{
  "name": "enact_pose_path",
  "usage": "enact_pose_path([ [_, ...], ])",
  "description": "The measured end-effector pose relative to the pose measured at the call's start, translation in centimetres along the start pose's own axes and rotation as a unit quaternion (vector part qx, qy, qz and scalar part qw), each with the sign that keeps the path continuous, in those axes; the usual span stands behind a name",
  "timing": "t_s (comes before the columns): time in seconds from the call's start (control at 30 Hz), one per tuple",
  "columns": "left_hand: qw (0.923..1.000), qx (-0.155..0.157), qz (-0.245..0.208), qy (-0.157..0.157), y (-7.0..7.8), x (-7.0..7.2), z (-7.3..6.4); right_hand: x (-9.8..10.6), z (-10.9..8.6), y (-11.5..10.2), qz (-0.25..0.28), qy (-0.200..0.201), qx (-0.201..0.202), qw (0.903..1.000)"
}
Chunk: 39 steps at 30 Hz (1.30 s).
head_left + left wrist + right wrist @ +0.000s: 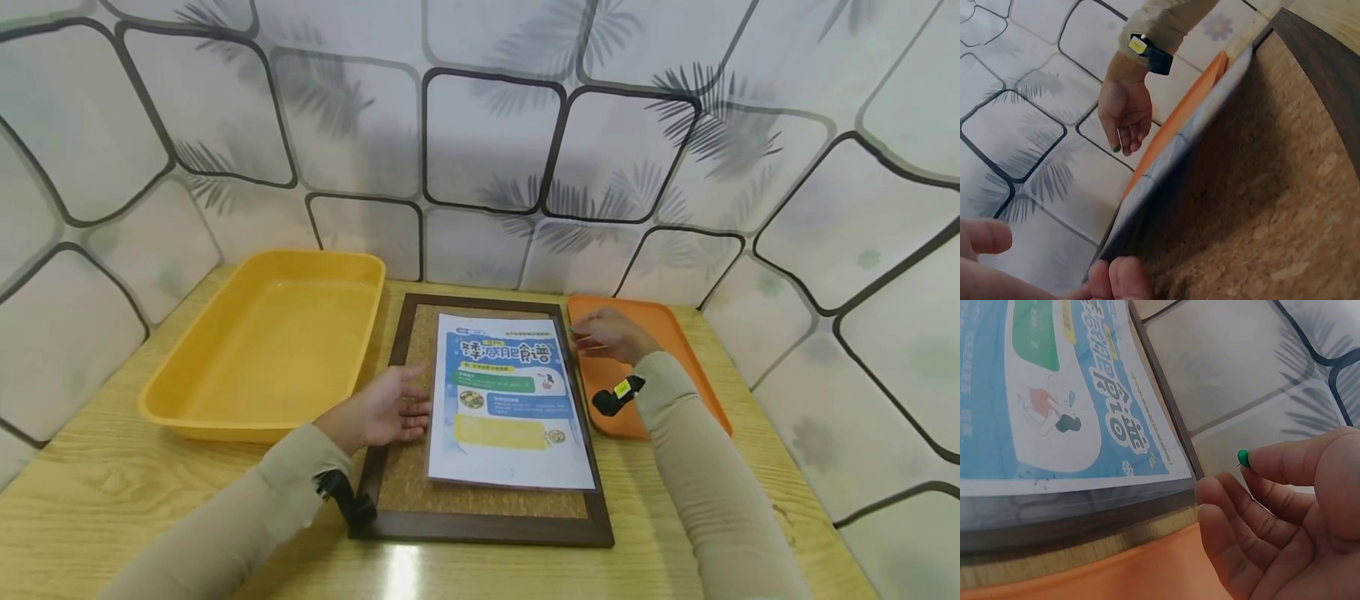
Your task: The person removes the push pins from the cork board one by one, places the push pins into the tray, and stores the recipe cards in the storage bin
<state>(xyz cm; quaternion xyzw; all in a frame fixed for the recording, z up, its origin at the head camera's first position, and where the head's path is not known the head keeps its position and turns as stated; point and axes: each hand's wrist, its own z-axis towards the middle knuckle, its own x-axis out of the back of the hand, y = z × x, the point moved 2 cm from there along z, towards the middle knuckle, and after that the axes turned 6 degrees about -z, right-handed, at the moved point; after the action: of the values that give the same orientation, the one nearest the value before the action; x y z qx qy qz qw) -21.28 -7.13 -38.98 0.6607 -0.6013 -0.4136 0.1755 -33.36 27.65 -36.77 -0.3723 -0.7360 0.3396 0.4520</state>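
Note:
A framed corkboard [405, 483] lies on the table with a printed poster [510, 400] over it, set toward the board's right side. In the left wrist view the poster's near edge stands a little above the cork. At that left edge is my left hand [386, 406], fingers extended against or just by the sheet and thumb apart. Over the orange tray, beside the poster's upper right corner, my right hand [611, 335] pinches a green push pin [1244, 457] between thumb and forefinger. The pin's short metal point shows in the right wrist view.
A deep yellow tray [262, 429] stands left of the corkboard. The shallow orange tray [675, 350] sits close against its right side. Behind and to the right rises a patterned wall [487, 142]. The wooden table [97, 500] runs along the front.

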Motion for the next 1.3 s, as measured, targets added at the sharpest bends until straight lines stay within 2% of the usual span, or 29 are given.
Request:
enact_pose_path([
  [0.1, 0.9999, -0.006, 0.009, -0.012, 0.0, -0.2, 0.3, 0.0, 0.0, 0.1, -0.009, 0.007, -0.004, 0.9999],
  [0.2, 0.9985, -0.023, 0.045, -0.021, 0.0, -0.5, 0.5, 0.1, 0.1, 0.3, -0.006, 0.005, 0.001, 1.0000],
  [0.33, 0.9917, -0.059, 0.114, -0.007, -0.2, -0.8, 0.7, 0.4, 0.2, 0.7, 0.012, 0.003, 0.001, 0.9999],
  [0.4, 0.9881, -0.077, 0.133, 0.005, -0.2, -1.0, 0.8, 0.5, 0.1, 0.9, 0.018, 0.000, 0.003, 0.9998],
  [0.67, 0.9843, -0.118, 0.127, 0.030, 0.2, -0.5, 0.6, 1.2, -0.6, 1.3, 0.039, -0.005, 0.016, 0.9991],
  [0.8, 0.9819, -0.125, 0.135, 0.045, 0.6, 0.1, 0.4, 1.7, -0.9, 1.4, 0.042, -0.003, 0.016, 0.9990],
  [0.97, 0.9746, -0.127, 0.170, 0.073, 0.7, 0.7, 0.3, 2.2, -1.6, 1.4, 0.041, -0.007, 0.022, 0.9989],
  [1.13, 0.9707, -0.133, 0.185, 0.078, 0.9, 1.5, 0.2, 2.7, -1.7, 1.8, 0.039, -0.004, 0.018, 0.9991],
  [1.3, 0.9716, -0.137, 0.179, 0.071, 1.6, 1.8, -0.4, 3.1, -1.9, 2.1, 0.036, -0.002, 0.019, 0.9992],
])
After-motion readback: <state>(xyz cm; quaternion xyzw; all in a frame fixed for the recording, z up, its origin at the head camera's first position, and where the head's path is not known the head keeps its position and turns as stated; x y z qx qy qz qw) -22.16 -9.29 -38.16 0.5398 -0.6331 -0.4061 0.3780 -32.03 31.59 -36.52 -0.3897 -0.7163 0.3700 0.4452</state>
